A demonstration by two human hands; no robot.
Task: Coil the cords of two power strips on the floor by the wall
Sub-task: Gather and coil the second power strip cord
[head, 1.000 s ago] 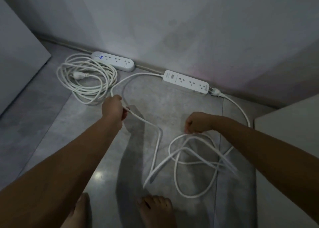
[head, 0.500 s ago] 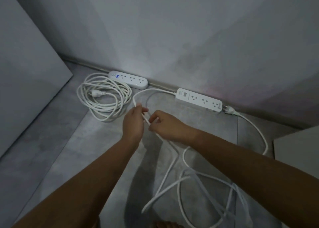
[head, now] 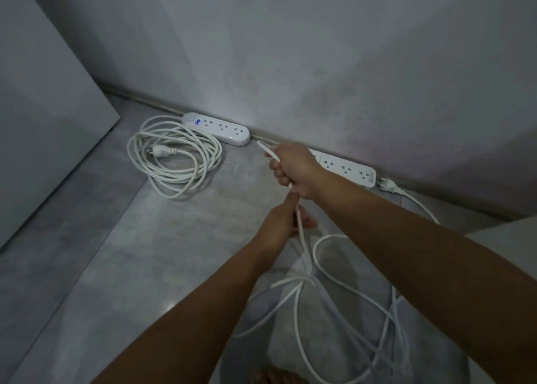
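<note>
While the right hand [head: 293, 170] clenches the loose cord [head: 303, 238] in a fist, the left hand [head: 280, 225] just beneath it curls round the same cord, whose slack loops lie below both hands. Its power strip [head: 345, 168] sits just behind the right hand; the coiled cord [head: 174, 156] and other strip [head: 218, 127] lie left of both.

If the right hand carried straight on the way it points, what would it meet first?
Probably the nearest end of the lit power strip by the wall, though how high the right hand is held is unclear.
</note>
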